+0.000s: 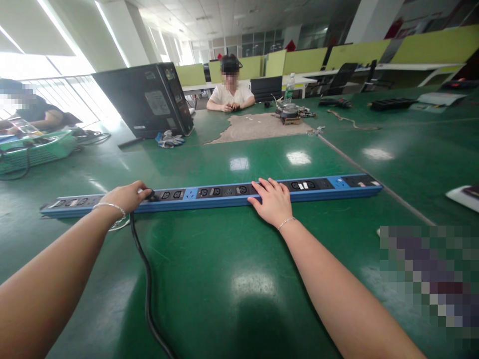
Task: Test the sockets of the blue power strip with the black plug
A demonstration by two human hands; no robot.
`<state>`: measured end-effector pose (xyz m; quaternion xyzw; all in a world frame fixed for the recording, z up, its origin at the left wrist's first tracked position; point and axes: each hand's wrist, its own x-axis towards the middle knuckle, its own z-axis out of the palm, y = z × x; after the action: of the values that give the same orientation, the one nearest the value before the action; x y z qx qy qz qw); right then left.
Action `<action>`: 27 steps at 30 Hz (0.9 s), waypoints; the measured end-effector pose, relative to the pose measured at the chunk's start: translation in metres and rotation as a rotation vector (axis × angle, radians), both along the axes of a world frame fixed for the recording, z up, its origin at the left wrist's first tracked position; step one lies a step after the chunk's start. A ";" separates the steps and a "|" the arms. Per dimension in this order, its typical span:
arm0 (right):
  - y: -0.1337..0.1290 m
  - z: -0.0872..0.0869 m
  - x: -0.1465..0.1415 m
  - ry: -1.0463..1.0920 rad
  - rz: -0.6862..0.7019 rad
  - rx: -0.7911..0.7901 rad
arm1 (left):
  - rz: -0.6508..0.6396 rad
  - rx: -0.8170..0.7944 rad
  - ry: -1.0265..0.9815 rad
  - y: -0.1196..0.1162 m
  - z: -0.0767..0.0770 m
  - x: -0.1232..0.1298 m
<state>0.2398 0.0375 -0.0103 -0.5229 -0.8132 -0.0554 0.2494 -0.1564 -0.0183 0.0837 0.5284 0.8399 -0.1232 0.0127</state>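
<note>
A long blue power strip (220, 201) with black and blue sockets lies across the green table. Near its left part, my left hand (129, 197) is closed on a black plug (149, 194) at the sockets; whether the plug is seated in one cannot be made out. A black cable (146, 279) runs from under that hand toward the bottom edge. My right hand (273, 200) rests on the strip right of its middle, palm down with the fingers spread, and holds nothing.
On the green table (209, 264) stand a black computer case (149, 102), gloves (169, 139), a green basket (45, 152), a metal device (290, 110) and a bottle (290, 89). A person (231, 92) sits opposite, another (33, 109) at the left.
</note>
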 end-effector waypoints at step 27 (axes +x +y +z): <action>0.001 0.000 -0.001 -0.010 -0.011 0.000 | 0.101 0.088 -0.058 -0.007 -0.014 0.022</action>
<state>0.2393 0.0382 -0.0107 -0.5272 -0.8115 -0.0594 0.2449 -0.1342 -0.0253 0.0696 0.4889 0.8693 -0.0703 0.0200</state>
